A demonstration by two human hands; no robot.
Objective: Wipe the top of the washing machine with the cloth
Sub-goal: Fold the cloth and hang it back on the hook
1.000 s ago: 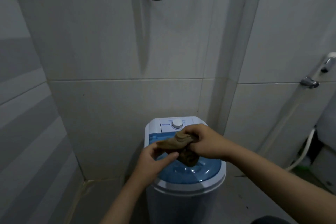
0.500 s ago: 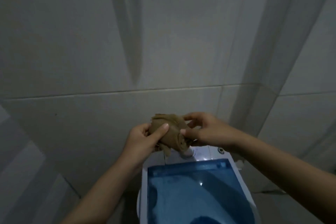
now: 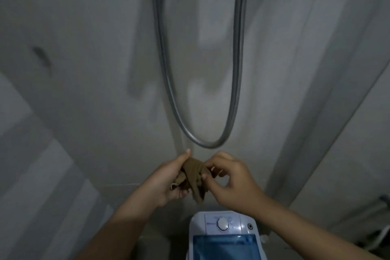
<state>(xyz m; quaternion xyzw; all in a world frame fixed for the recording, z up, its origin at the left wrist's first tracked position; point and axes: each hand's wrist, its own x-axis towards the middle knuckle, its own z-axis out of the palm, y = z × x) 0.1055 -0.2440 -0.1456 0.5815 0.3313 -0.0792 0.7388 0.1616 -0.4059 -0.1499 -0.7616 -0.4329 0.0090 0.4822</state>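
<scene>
Crumpled brown woven cloth (image 3: 193, 177) held bunched in mid-air between both hands, above and behind the rear control-panel edge of the white washing machine with translucent blue lid (image 3: 226, 236), touching none of it. Left hand (image 3: 166, 183) cupped round one side, right hand (image 3: 230, 181) pinching the other by its fingertips. No wiping begun, by the look of it; the whole top left to do.

Dim grey tiled walls (image 3: 84, 91); a hose loop (image 3: 202, 143) hangs

dim grey light, soft shadows on wall (image 3: 84, 27), slight motion blur throughout, wide-angle bending lines at frame edges
</scene>
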